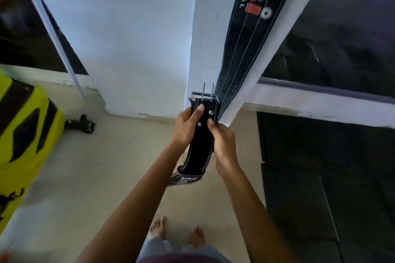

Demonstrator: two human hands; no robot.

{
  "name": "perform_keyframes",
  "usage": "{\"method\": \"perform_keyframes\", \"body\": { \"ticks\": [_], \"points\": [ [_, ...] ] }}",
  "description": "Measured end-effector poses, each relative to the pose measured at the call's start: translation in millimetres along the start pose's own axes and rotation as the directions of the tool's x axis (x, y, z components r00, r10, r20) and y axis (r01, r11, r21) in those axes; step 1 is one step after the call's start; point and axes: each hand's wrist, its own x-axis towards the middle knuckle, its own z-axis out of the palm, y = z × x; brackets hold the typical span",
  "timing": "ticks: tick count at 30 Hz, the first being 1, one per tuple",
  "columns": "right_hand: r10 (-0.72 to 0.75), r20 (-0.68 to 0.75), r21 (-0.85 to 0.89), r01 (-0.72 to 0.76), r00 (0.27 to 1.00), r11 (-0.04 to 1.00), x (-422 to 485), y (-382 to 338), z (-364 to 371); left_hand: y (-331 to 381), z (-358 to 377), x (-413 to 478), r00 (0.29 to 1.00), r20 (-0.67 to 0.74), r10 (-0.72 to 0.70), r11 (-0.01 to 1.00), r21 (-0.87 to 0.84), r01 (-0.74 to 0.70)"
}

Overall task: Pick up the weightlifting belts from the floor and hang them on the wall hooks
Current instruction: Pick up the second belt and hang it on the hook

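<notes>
A black weightlifting belt point(201, 147) with white stitching is held upright in front of me, its metal two-prong buckle point(204, 95) at the top. My left hand point(188, 128) grips its left edge, thumb on the front. My right hand point(222, 136) grips its right edge just below. The belt's lower end curls under near a printed patch. A second, longer black belt point(245, 45) with red lettering hangs down the white wall pillar point(205, 28) right behind the buckle. The hook that holds it is out of view.
A yellow and black punching bag point(23, 132) stands at the left. A small dark dumbbell point(82, 124) lies on the beige floor by the wall. Black rubber mats point(320, 177) cover the floor at the right. My bare feet point(177, 232) are below.
</notes>
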Motion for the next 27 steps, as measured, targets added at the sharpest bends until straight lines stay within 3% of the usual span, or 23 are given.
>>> {"method": "perform_keyframes", "body": {
  "ticks": [6, 11, 14, 18, 21, 27],
  "points": [
    [-0.2, 0.072, 0.129, 0.19, 0.977, 0.973, -3, -102, 8, 77, -11, -25, 0.947, 0.007, 0.32, 0.945, 0.073, -0.319],
    [-0.358, 0.154, 0.179, 0.33, 0.921, 0.927, -18, -129, 27, 126, -27, -32, 0.886, -0.034, 0.463, 0.884, 0.093, -0.458],
    [-0.382, 0.283, 0.064, 0.38, 0.88, 0.923, -33, -99, 35, 143, -33, -36, 0.864, -0.095, 0.494, 0.869, 0.065, -0.49],
    [-0.272, 0.433, -0.176, 0.377, 0.859, 0.909, -59, -32, 29, 148, -41, -41, 0.862, -0.146, 0.485, 0.874, 0.038, -0.485],
    [-0.283, 0.402, -0.166, 0.373, 0.871, 0.913, -58, -36, 23, 142, -38, -44, 0.87, -0.116, 0.48, 0.877, 0.058, -0.477],
    [-0.442, 0.211, 0.038, 0.445, 0.872, 0.895, -45, -142, 21, 140, -22, -47, 0.867, -0.066, 0.494, 0.87, 0.019, -0.493]
  ]
}}
